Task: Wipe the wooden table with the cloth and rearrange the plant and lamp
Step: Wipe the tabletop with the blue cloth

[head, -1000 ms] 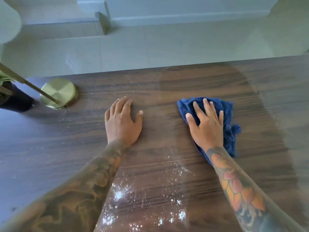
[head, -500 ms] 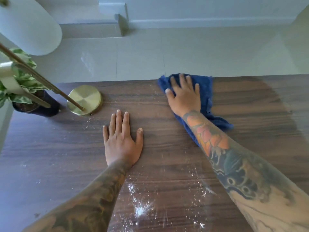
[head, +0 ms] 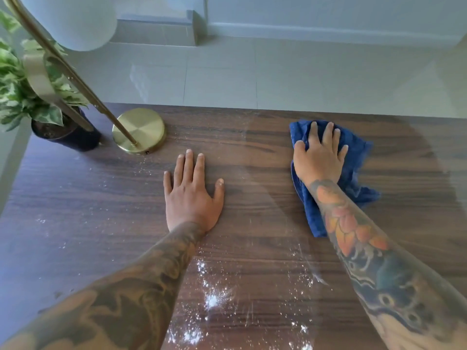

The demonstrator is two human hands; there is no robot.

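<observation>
We see one blue cloth (head: 353, 157) near the wooden surface's (head: 252, 152) far edge, our right hand (head: 319, 157) spread flat on it, no grip. Left hand (head: 192, 195) lies flat, fingers apart. One plant (head: 30, 79), one lamp (head: 138, 130) stand far left.

Right hand (head: 319, 157) flat on blue cloth (head: 353, 157), fingers spread, pressing it to the table (head: 252, 152) near the far edge. Left hand (head: 192, 195) palm down on bare wood, well apart from the cloth. White powder (head: 212, 299) scattered near the front edge between both forearms; fainter specks toward the lamp. Brass lamp (head: 139, 130) base at far left, stem slanting up to a white shade. Potted plant (head: 38, 92) just beside the base, in a dark pot.
</observation>
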